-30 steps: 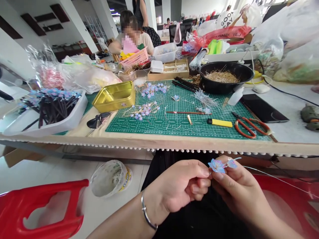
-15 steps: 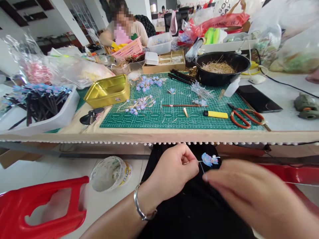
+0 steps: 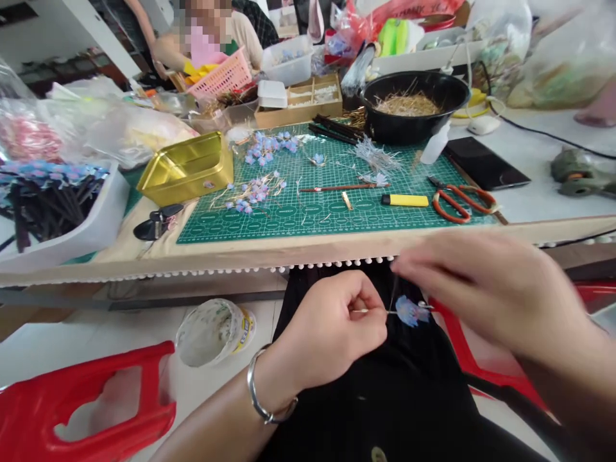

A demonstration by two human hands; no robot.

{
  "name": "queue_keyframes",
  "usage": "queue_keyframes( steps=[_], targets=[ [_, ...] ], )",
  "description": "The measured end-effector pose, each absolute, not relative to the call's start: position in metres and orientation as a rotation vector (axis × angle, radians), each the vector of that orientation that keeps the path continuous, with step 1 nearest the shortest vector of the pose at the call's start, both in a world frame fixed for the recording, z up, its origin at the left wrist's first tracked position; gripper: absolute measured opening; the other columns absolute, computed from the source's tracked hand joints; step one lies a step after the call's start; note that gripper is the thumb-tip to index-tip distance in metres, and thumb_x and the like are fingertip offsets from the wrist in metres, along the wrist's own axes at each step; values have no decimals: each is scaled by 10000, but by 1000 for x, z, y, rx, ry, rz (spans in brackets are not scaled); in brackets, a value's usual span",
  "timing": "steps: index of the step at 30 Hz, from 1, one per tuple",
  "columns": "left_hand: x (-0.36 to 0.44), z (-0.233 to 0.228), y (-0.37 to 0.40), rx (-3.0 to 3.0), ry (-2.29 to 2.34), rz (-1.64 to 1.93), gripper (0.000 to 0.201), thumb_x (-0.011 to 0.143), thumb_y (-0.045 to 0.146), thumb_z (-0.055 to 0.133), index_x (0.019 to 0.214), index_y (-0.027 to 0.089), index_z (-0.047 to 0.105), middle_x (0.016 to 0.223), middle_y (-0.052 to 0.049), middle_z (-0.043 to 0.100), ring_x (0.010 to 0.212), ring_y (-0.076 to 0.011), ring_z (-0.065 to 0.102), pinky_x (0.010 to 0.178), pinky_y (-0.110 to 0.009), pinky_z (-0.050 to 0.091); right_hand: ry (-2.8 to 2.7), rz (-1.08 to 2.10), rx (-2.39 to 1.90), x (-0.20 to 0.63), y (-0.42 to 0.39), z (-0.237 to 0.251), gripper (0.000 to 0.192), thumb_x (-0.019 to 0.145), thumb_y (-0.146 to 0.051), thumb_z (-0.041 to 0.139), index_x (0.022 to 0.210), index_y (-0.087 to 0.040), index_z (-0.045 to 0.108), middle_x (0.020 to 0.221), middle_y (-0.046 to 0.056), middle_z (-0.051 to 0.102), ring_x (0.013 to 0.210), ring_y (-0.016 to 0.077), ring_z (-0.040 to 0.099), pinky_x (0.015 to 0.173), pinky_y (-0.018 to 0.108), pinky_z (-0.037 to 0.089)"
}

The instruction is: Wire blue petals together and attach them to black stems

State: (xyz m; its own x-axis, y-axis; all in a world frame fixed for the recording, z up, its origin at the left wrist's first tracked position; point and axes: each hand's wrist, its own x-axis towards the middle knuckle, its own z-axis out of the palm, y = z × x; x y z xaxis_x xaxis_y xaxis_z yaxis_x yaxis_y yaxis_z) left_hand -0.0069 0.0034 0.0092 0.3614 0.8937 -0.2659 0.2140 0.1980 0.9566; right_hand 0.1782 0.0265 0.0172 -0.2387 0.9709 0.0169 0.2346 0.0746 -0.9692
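A small blue flower [image 3: 411,311] on a thin wire is pinched in the left hand [image 3: 337,330], just below the worktop edge [image 3: 289,253]. The right hand [image 3: 486,289] is blurred at 3 o'clock of it; its grip cannot be told. Open room is seen over the lap.

Blue flower [image 3: 410,312], green gridded mat [image 3: 332,205]
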Motion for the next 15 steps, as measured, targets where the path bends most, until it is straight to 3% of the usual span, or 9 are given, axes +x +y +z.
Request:
queue_keyframes(
  steps=[3, 5, 10, 11, 15],
  targets=[
    [-6, 11, 2, 1284, 1095, 628, 110, 776, 151, 582, 702, 189, 510, 546, 82, 434, 491, -62, 354, 440, -181, 259, -1915, 1331, -1078, 176, 32, 1, 232, 873, -306, 601, 688, -220, 712, 672, 12, 662, 608, 154, 577, 539, 248, 456],
    [-9, 10, 3, 1313, 1131, 639, 111, 785, 150, 569, 698, 188, 513, 561, 76, 444, 501, -63, 363, 448, -181, 272, -2011, 1359, -1045, 173, 16, -7, 271, 864, -269, 608, 610, -209, 680, 538, 4, 589, 470, 126, 485, 418, 227, 375],
    [-11, 8, 1, 1517, 1186, 629, 130, 771, 116, 556, 674, 185, 503, 562, 69, 463, 509, -65, 388, 462, -180, 293, -1967, 1043, -1099, 180, 13, 8, 84, 772, -218, 697, 760, -273, 759, 699, 40, 661, 661, 195, 555, 620, 292, 468],
    [-10, 9, -1, 1533, 1149, 609, 135, 780, 123, 560, 677, 187, 501, 557, 68, 462, 502, -65, 389, 455, -178, 289, -1872, 1132, -1165, 181, 22, 10, 68, 765, -240, 702, 728, -265, 752, 722, 35, 656, 691, 197, 548, 613, 283, 457],
    [-9, 13, -6, 1621, 1094, 697, 107, 859, 183, 539, 756, 198, 516, 569, 64, 447, 475, -68, 374, 436, -182, 296, -1756, 1976, -980, 179, 33, -2, 215, 798, -355, 666, 671, -196, 734, 646, 14, 606, 597, 144, 510, 532, 239, 401]
  ],
)
